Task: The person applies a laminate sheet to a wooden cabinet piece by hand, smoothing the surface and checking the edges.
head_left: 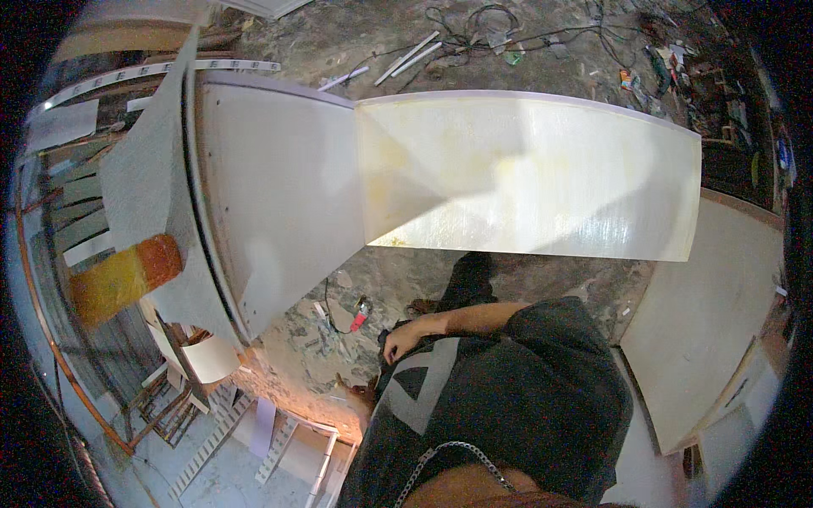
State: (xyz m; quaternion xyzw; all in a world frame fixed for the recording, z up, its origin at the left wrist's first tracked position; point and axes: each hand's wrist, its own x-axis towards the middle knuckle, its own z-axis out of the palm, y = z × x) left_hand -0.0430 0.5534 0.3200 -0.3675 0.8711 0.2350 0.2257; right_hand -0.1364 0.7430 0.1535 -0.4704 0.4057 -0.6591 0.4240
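My right hand (402, 341) rests by my waist against my dark clothing. Its fingers are bent together, and whatever they may hold is hidden. Lower and further left, my left hand (360, 396) shows only in part, dark beside my shirt, its fingers unclear. In front of me stretches a long white panel (584, 182) with a glossy, yellowish-streaked surface. It meets a second pale panel (288, 161) on the left at a corner. On the floor near my hands lies a small red tool (360, 317) with a black cord.
At the left rises a grey-white board edge (152, 161), with a yellow-orange piece (127, 275) against it. A large pale board (703, 313) leans at the right. Cables (474, 38), white strips (406, 59) and scattered debris lie on the rough floor beyond the panels.
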